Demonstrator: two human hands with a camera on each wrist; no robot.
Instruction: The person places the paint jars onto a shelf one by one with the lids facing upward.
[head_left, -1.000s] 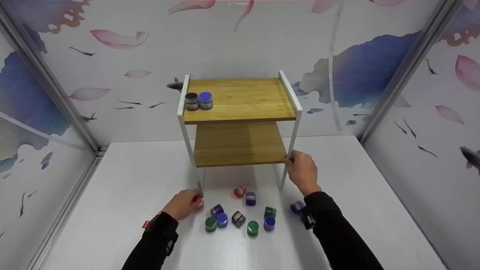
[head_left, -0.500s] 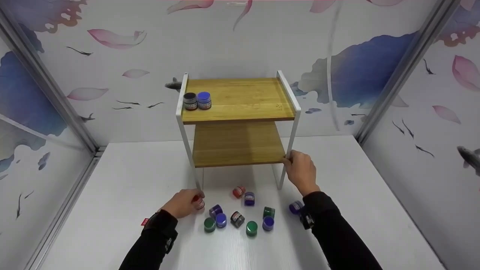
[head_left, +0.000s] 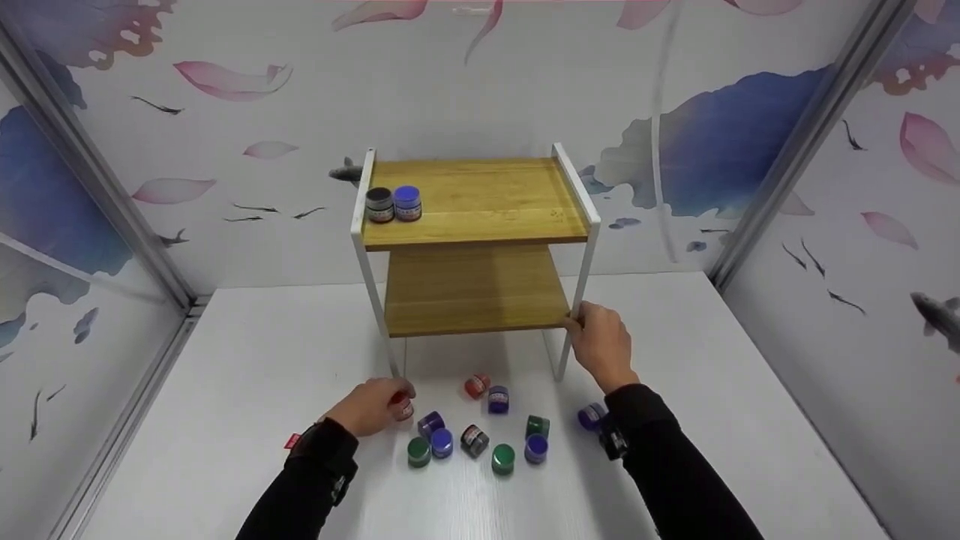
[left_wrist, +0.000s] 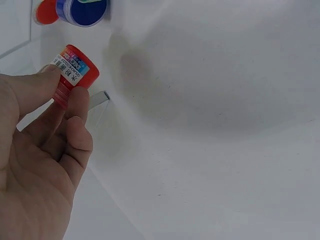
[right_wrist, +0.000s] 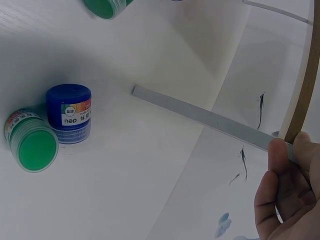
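left hand (head_left: 367, 407) pinches red jar (left_wrist: 72, 72) (fingertips); right hand (head_left: 600, 343) grips shelf leg (head_left: 576, 315).

head: high, forward-down | wrists: close, tabletop | shared: rack (head_left: 480, 225)

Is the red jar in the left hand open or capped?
Capped: the wrist view shows the red jar with its lid on, pinched in the left hand.
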